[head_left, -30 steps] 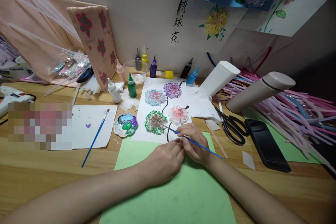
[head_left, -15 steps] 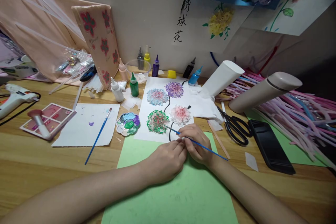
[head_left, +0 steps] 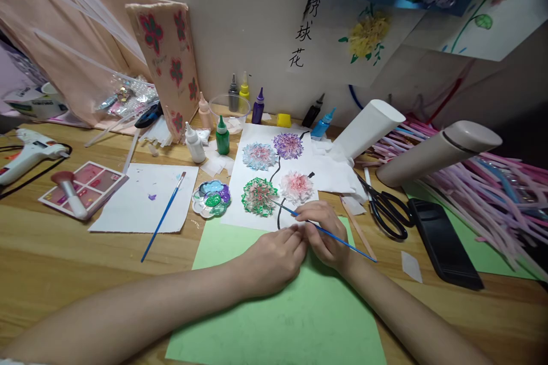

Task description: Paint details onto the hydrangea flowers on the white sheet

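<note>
My right hand (head_left: pixel 324 234) pinches a thin blue paintbrush (head_left: pixel 342 239), its tip touching the green-edged paper flower (head_left: pixel 259 196) on a white sheet (head_left: pixel 257 219). That sheet also carries a pink flower (head_left: pixel 297 186), a blue-pink flower (head_left: pixel 258 155) and a purple flower (head_left: pixel 288 145), joined by black stems. My left hand (head_left: pixel 273 258) rests with curled fingers on the sheet's near edge, pressing it down beside the right hand. Both forearms lie over a green paper (head_left: pixel 291 308).
A flower-shaped paint palette (head_left: pixel 211 198) and a second blue brush (head_left: pixel 163 216) on a white paper lie to the left. Paint bottles (head_left: pixel 222 136) stand behind. Black scissors (head_left: pixel 385 205), a lamp (head_left: pixel 436 151), a white cup (head_left: pixel 363 125) and several pink straws (head_left: pixel 492 188) crowd the right. Glue gun (head_left: pixel 29 151) far left.
The view has drifted so everything sits slightly right and lower. Both hands stay at the sheet's near edge; the brush tip stays at the green-edged flower.
</note>
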